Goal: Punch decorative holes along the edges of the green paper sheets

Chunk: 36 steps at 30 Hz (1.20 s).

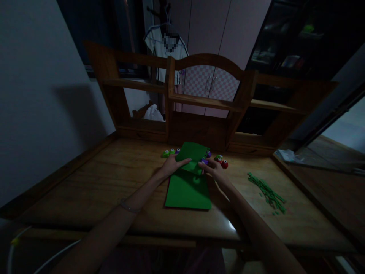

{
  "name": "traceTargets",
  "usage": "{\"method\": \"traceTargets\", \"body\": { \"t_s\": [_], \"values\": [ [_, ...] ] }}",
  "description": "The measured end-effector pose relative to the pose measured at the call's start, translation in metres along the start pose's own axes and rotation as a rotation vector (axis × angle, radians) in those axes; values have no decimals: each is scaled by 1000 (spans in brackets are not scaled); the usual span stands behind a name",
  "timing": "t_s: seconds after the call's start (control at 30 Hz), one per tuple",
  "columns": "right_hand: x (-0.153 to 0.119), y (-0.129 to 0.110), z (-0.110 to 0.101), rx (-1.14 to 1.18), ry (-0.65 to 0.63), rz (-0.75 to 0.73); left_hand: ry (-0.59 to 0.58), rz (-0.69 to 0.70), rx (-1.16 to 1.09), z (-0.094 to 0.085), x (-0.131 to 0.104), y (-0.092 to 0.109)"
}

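A green sheet [194,156] is raised at a tilt above a stack of green sheets [188,192] on the desk. My left hand [172,166] grips its left side, thumb on top and fingers hidden beneath. Along its right edge runs a row of small dark holes or notches. At that edge, my right hand [212,168] pinches a small purple gadget [204,161] that looks like a hole punch. Another purple piece [209,154] shows just behind. Red eyed pieces [224,164] and a green eyed piece [219,157] sit beyond my right hand.
Green eyed pieces [166,153] and a purple one [178,151] stand behind my left hand. Thin green strips [266,190] lie heaped at the right with small scraps. A wooden shelf unit [199,101] rises at the back of the desk [114,182].
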State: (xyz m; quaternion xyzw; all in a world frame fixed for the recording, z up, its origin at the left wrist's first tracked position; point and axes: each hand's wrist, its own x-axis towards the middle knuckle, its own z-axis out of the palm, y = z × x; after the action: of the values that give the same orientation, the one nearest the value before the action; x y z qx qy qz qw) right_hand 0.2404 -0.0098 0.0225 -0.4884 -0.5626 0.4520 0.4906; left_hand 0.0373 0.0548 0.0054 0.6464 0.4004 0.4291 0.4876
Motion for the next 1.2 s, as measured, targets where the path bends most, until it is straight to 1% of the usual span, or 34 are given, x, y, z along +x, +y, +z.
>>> {"method": "traceTargets", "body": {
  "t_s": [0.57,0.8,0.97,1.2],
  "values": [
    [1,4,0,-5,-15,-25,-37,-14,6,0,-2,1],
    [-2,0,0,12,4,6,-58,0,-37,1,-4,6],
    [-3,-1,-1,31,11,-15,-96,23,-74,3,-4,4],
    [-3,3,-3,-29,35,-53,-143,-19,-87,4,-6,4]
  ]
}}
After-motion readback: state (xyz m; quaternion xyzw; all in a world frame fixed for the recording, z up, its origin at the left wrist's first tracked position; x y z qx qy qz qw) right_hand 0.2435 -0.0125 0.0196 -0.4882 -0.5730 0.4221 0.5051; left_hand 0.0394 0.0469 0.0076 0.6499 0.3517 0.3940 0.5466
